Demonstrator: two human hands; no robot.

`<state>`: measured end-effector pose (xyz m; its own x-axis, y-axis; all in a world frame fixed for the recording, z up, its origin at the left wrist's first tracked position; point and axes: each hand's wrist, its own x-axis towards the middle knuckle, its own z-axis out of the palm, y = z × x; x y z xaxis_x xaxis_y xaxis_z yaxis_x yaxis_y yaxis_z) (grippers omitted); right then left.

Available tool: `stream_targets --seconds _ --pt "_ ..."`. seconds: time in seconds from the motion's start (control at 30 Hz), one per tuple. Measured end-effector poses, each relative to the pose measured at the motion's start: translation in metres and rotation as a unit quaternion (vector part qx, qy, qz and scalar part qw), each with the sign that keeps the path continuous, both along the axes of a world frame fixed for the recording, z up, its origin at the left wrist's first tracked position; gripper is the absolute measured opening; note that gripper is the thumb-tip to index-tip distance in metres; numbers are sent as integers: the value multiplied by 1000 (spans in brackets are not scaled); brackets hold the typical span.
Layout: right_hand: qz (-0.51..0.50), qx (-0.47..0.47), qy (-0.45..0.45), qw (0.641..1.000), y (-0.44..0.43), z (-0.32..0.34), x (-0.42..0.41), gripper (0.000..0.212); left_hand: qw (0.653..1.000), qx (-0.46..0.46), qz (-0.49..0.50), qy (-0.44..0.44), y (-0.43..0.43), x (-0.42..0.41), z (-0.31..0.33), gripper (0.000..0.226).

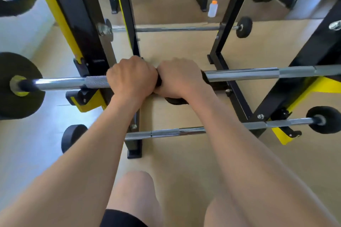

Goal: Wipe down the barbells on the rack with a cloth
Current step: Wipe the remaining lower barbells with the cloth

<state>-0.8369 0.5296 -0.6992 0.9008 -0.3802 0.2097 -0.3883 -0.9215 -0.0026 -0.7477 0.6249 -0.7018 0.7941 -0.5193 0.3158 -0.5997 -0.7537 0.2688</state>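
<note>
I see a tan gym floor (pixel 175 153) under a black-and-yellow rack (pixel 81 24). The chrome barbell (pixel 258 73) lies across the rack. Both my hands sit on it, touching side by side: left hand (pixel 132 77) curled round the knurled steel, right hand (pixel 178 79) clenched over a black cloth (pixel 205 77) wrapped round the smooth shaft.

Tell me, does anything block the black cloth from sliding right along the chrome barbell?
Nothing visible does until the yellow rack bracket under the bar near the right edge. The right hand holds the black cloth on the chrome barbell.
</note>
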Motion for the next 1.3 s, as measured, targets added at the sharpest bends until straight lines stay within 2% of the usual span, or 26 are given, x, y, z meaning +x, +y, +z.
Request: stream_targets --seconds 0.1,0.2,0.4,0.5,0.6,0.7,0.83,0.87,0.9,0.97,1.03,1.13,1.2,1.3 --pt "-26 -58 -58 996 12 -9 -2 23 997 -32 -30 -70 5 -7 -10 30" --pt "-24 -102 -127 986 21 -21 -9 21 996 -25 -32 -78 8 -8 -8 35" --pt "91 -79 -91 989 16 -18 -27 41 998 -45 -37 2 16 -1 3 30" --pt "88 -84 -95 988 16 -22 -24 36 996 -78 -48 6 22 2 4 34" --pt "43 -81 -117 989 23 -15 -14 23 988 -129 -82 12 29 4 3 35" --pt "-16 -54 -130 990 30 -6 -1 38 968 -214 -127 21 35 12 3 34" --pt "-139 75 -134 978 30 2 20 39 967 -193 -164 -24 37 19 2 36" --pt "-158 79 -147 973 33 -2 22 39 966 -194 -170 -19 37 21 3 37" --pt "-152 42 -163 974 38 -8 23 42 962 -207 -176 -2 38 23 3 37" --pt "-71 -42 -214 973 51 -26 20 46 955 -236 -179 23 43 28 3 37" --pt "26 -68 -247 966 67 -40 25 47 953 -254 -165 6 55 32 -1 34" --pt "119 -90 -224 963 89 -52 43 43 949 -271 -151 -60 77 30 -7 29" --pt "155 -104 -215 959 93 -52 51 48 946 -269 -151 -99 82 26 -10 27" --pt "189 -99 -171 962 75 -37 42 39 942 -303 -122 -76 79 22 -11 27"
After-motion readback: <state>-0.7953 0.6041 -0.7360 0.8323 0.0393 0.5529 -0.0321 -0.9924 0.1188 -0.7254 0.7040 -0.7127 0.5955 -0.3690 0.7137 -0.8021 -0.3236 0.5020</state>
